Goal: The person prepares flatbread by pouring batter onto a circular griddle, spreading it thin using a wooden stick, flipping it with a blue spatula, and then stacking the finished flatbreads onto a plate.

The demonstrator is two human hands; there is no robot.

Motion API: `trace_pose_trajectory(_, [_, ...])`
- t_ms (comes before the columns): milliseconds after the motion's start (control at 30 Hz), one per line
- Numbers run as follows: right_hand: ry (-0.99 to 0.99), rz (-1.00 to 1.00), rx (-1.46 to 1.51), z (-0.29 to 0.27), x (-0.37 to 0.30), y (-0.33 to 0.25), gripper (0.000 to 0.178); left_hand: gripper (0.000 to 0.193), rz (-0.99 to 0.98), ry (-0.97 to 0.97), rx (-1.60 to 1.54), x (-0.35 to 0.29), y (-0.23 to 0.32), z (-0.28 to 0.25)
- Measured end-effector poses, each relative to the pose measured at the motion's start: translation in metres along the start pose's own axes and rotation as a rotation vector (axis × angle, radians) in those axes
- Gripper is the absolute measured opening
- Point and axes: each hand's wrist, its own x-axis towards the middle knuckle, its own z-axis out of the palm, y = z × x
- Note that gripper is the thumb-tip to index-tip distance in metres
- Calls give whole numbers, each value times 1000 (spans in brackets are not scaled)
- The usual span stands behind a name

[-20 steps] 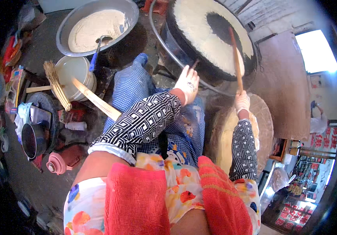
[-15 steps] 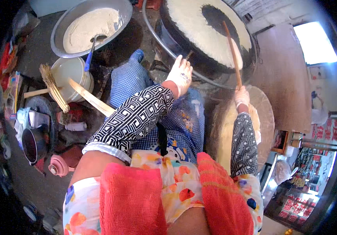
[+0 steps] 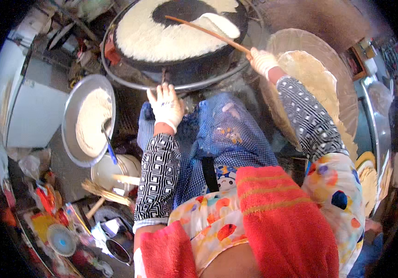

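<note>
The batter (image 3: 138,41) is laid as a wide pale band on the black griddle (image 3: 178,9), with bare surface showing in the griddle's middle and along its right side. A thin wooden stick (image 3: 208,33) is held across it by the gloved right hand (image 3: 262,61), fingers wrapped round the near end. A pale oval patch (image 3: 220,25) sits just past the stick; batter or part of the tool, can't be told.

The gloved left hand (image 3: 167,106) is held at the near side of the metal ring (image 3: 208,84) around the griddle, fingers loosely spread, nothing gripped. Whether the ring or the small peg (image 3: 163,74) is touched can't be told.

Fwiw, the stick is probably best kept low and nearly flat, with light, even pressure, so thin spots aren't scraped through. Bare patches should be worked into bit by bit.

Right of the griddle, a flatbread (image 3: 313,69) is laid on a round tray (image 3: 296,39); left of it and nearer, a bowl (image 3: 70,125) of pale mix is parked, ladle (image 3: 111,152) in.
</note>
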Motion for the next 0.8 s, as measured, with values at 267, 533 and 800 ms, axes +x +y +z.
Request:
trace_pose_trajectory(267, [2,52,148,4,-2,-9,35,65,-140,-160,13,-6,-27,-14])
trace_pose_trajectory(533, [79,-19,192,-1,-5,-22,34,45,-72,83,38,-1,-31,-19])
trace_pose_trajectory(800, [13,82,194,-4,-1,-10,32,53,30,62,20,-10,7,4])
